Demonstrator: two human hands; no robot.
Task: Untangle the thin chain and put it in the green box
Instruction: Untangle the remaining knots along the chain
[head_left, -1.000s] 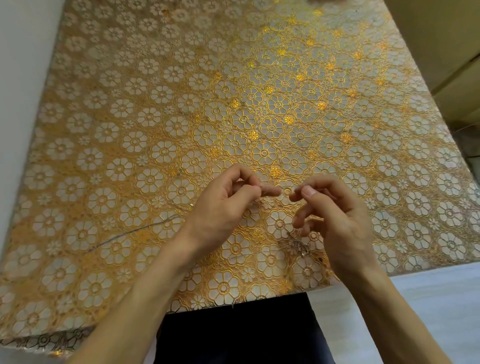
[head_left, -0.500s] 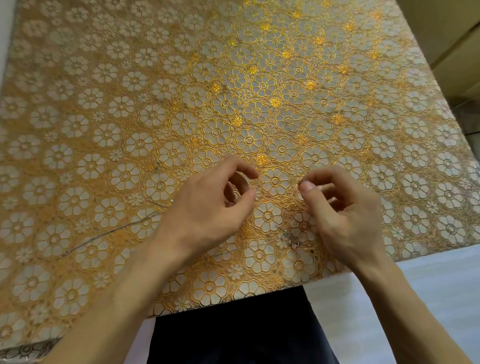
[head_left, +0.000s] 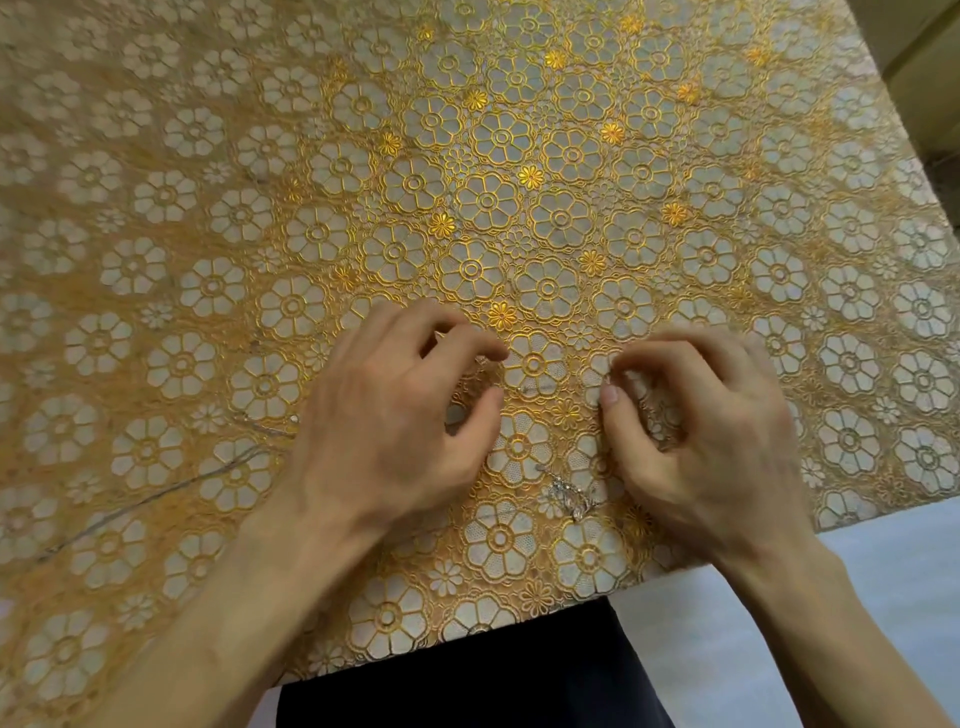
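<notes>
Both hands sit low in the middle of the frame over a gold flower-patterned cloth (head_left: 218, 197) that covers the table. The left hand (head_left: 395, 421) lies knuckles up, its fingers curled; forefinger tip and thumb tip stand apart with a clear gap between them, and I cannot tell whether anything is caught under the curled fingers. The right hand (head_left: 711, 447) mirrors it just to the right, fingers bent inward, thumb tip drawn close to the forefinger; whether they pinch a strand is too blurred to tell. The chain (head_left: 569, 496) shows as a small silvery knot lying on the cloth between the two wrists, just beside the heel of the right hand and below both thumbs. A faint dark thread (perhaps a loose run of it) crosses the flower between the two thumbs. At lower left a thin grey line (head_left: 156, 491) slants up towards the left wrist; it may be more of the strand or a crease, and I cannot tell which. Dark clothing (head_left: 467, 686) fills the bottom centre below the near edge, and a pale floor (head_left: 769, 623) shows at lower right.
</notes>
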